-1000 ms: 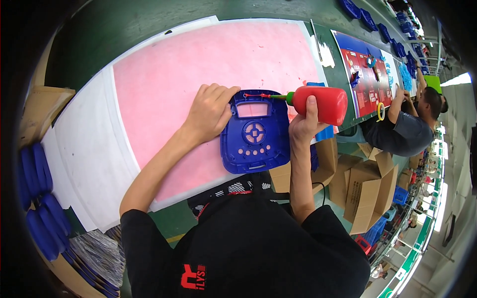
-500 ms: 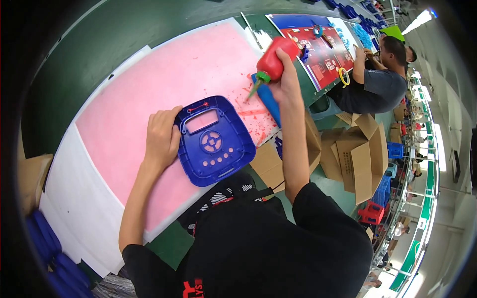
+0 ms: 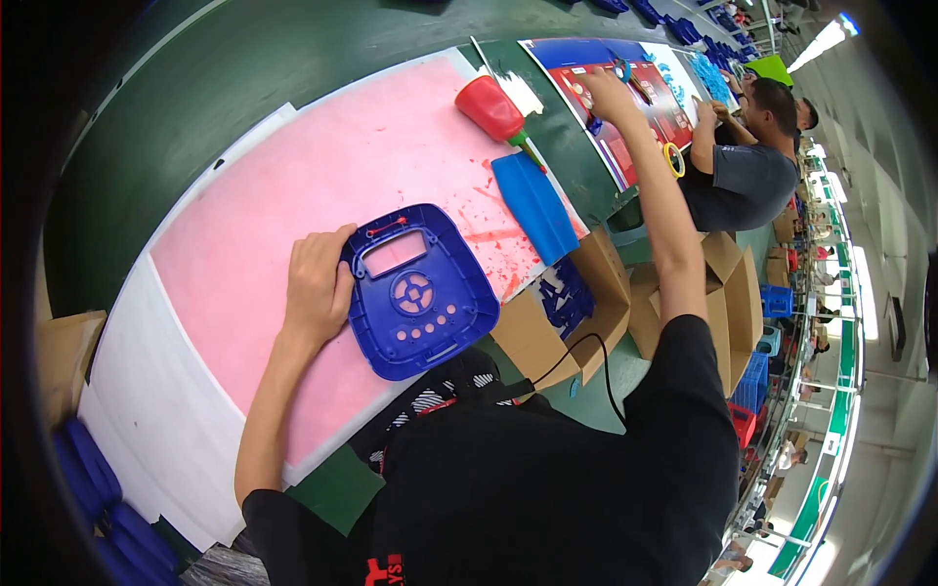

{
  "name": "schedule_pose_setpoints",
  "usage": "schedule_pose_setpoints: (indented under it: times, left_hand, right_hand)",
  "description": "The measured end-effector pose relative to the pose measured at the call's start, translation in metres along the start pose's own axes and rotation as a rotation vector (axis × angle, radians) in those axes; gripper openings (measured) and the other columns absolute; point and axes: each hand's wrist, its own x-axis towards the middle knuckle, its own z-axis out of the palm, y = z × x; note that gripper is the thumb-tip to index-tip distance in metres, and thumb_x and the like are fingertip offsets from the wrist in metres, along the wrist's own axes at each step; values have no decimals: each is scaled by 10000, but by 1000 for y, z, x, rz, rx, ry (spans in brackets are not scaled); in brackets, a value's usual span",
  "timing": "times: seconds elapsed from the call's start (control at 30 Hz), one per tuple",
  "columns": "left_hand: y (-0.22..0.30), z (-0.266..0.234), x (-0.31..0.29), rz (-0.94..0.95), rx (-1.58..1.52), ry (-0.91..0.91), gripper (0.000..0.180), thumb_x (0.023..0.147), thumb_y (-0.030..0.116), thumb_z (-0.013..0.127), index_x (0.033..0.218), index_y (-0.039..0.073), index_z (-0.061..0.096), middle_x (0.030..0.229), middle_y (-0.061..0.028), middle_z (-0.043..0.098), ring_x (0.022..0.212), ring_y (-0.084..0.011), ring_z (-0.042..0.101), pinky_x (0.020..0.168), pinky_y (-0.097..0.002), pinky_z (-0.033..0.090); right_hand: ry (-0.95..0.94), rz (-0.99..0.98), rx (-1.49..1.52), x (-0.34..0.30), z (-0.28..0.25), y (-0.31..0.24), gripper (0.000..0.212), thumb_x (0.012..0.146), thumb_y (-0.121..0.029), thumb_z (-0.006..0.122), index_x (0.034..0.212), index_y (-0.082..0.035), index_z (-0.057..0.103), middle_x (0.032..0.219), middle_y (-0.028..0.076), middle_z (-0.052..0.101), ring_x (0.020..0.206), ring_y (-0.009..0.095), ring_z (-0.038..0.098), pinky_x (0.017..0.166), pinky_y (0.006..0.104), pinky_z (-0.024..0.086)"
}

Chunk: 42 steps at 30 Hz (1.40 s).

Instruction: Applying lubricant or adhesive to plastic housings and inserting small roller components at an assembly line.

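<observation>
- We are resting our left hand (image 3: 318,283) flat on the left edge of the blue plastic panel (image 3: 420,291), fingers curled over its rim, pinning it to the pink mat (image 3: 293,195).
- The panel is lying face up, its window end pointing away from us toward the upper left, its long axis running diagonally.
- We are stretching our right hand (image 3: 604,90) far out over the printed sheet (image 3: 625,107); whether it is gripping anything, we cannot tell.
- The red screwdriver (image 3: 493,109) is lying near a blue flat piece (image 3: 534,205).
</observation>
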Motion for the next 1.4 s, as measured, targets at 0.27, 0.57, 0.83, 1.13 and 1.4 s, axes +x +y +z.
schedule_pose_setpoints:
  times: [0.27,0.57,0.83,1.13,1.4]
  left_hand:
    - [-7,2,0,22,2,12,391,746,53,539,1127,-34,554,953,-186,593,899,-345,542,828,-438,397]
    - [-13,0,-14,-16,-12,-14,415,744,22,521,1152,-51,543,927,-182,577,853,-325,518,815,-421,386]
    - [-12,4,-11,-21,10,61,484,738,60,552,1207,-57,515,914,-182,593,853,-319,542,804,-417,402]
    - [-13,5,-13,-5,6,72,569,735,56,564,1277,-73,452,958,-206,591,881,-334,546,824,-420,404]
    - [-15,5,-15,28,33,86,533,734,64,558,1245,-64,474,966,-202,593,892,-336,550,830,-423,410]
  right_hand:
    - [25,35,59,-50,39,60,176,738,-171,650,782,-11,590,807,206,625,795,399,598,737,491,462]
    - [89,295,1571,-59,-131,-208,308,842,-176,367,999,-3,568,694,31,527,572,121,475,511,282,384]
    - [187,-362,715,-57,-139,-312,421,841,-5,587,1259,16,546,1045,198,601,958,333,588,820,406,485]
    - [267,-399,634,-70,-119,-326,468,797,-36,616,1263,-42,575,1221,186,584,1160,346,565,987,486,453]
    - [280,-434,574,-69,-114,-327,467,801,-18,586,1267,-44,575,1255,172,583,1180,342,566,1002,482,445]
